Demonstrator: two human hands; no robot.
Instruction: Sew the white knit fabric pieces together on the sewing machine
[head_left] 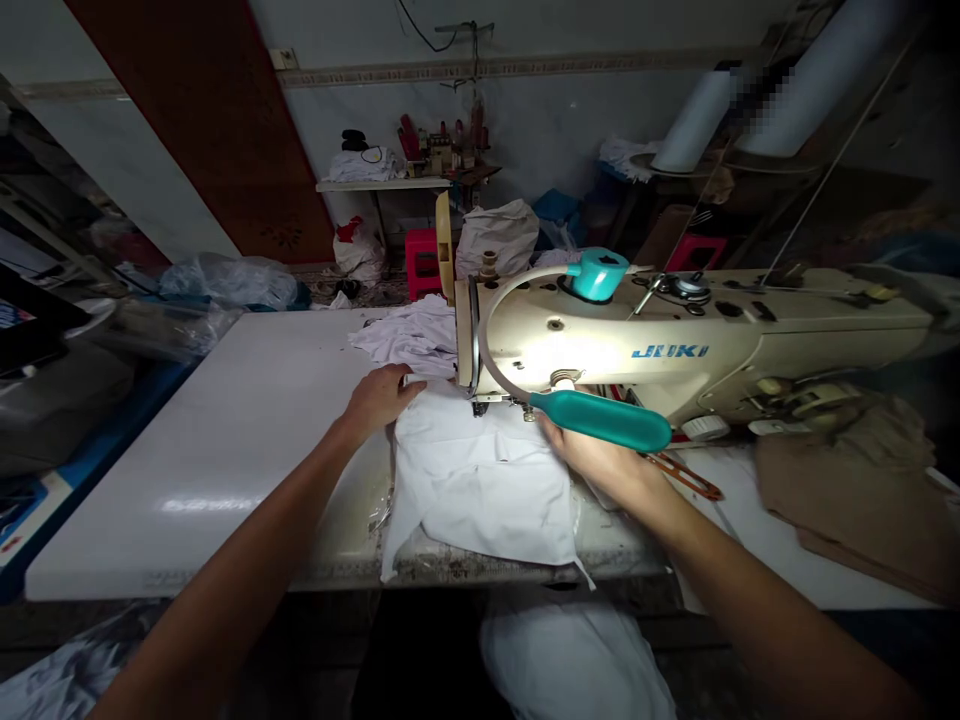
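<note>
Two hands are holding a white cloth (480, 490) under a sewing machine (690, 320).
The surface (262, 390) is spreading beneath all the fingers, the machine's head hanging between the two sets, its body extending rightward beyond them. The cloth is lying between the fingers and draping toward the person; a hand at either side is seemingly keeping it flat. A lamp (607, 425) is hanging over the right fingers, probably lighting the work. The left hand (379, 398) is pinching the cloth's far left edge; the right hand (592, 455) is resting at its right, its fingers partly hidden, so I cannot tell whether they are pinching.
</note>
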